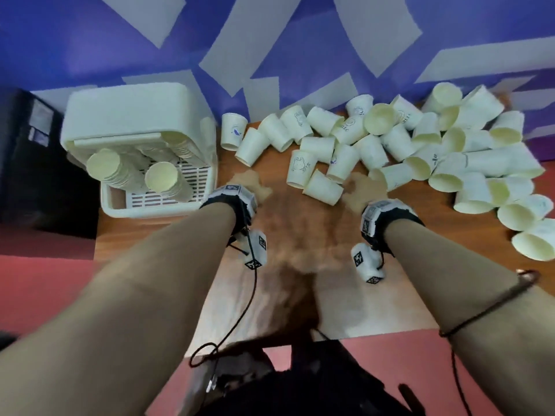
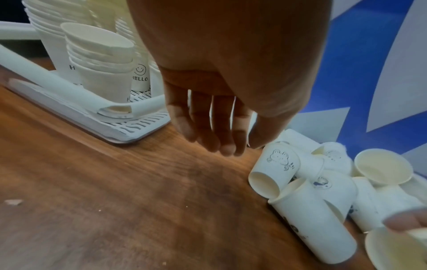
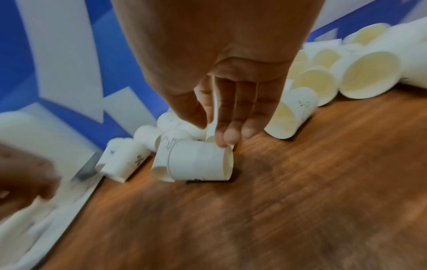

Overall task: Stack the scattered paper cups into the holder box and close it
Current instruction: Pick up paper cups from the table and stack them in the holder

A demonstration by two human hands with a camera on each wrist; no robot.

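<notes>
The white holder box point(image 1: 156, 210) stands at the table's back left with its lid point(image 1: 126, 112) raised. Stacks of paper cups point(image 1: 159, 175) fill it, one marked HELLO point(image 2: 139, 78). My left hand point(image 1: 255, 187) hangs empty beside the box's right corner, its fingers point(image 2: 221, 142) straight and pointing down. My right hand point(image 1: 360, 187) reaches down to a paper cup point(image 3: 196, 160) lying on its side at the near edge of the pile. Its fingertips point(image 3: 227, 138) touch that cup's rim, and the thumb stays apart from it.
Several loose cups point(image 1: 420, 145) lie heaped along the back and right of the wooden table point(image 1: 300, 265). A blue and white wall point(image 1: 270, 40) rises right behind them. A black unit point(image 1: 30, 160) stands left of the box. Red floor lies beyond the near edge.
</notes>
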